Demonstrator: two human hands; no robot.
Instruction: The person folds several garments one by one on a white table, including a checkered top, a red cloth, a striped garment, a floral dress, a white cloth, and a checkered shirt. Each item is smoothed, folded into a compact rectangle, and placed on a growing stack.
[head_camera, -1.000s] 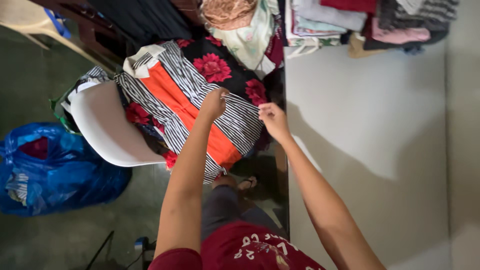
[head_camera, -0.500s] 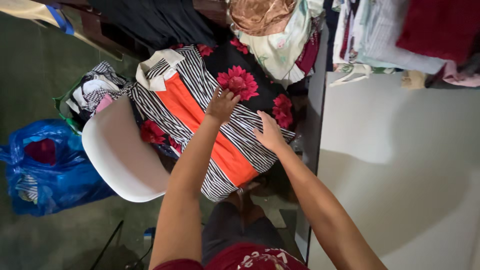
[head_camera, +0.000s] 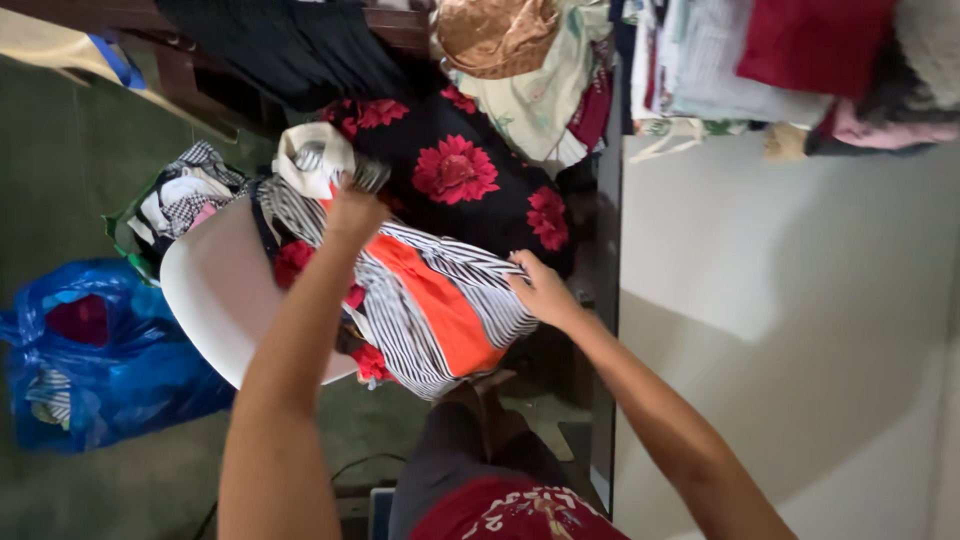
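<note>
A striped black-and-white garment with an orange panel (head_camera: 440, 300) lies over a white plastic chair (head_camera: 215, 300). My left hand (head_camera: 352, 207) grips its upper edge near the white collar (head_camera: 305, 155), bunching the cloth. My right hand (head_camera: 542, 290) grips the garment's right edge. Under it lies a black cloth with red flowers (head_camera: 460, 175).
A blue plastic bag (head_camera: 90, 350) with clothes sits on the floor at left. Folded clothes (head_camera: 760, 60) are stacked at the back of a pale surface (head_camera: 800, 330) on the right. More loose garments (head_camera: 520, 60) pile up behind the chair. My knees are below.
My left hand has moved left and up to the garment's collar end and closed on it. The striped cloth has bunched and shifted left, baring more of the flowered cloth. My right hand now grips the edge.
</note>
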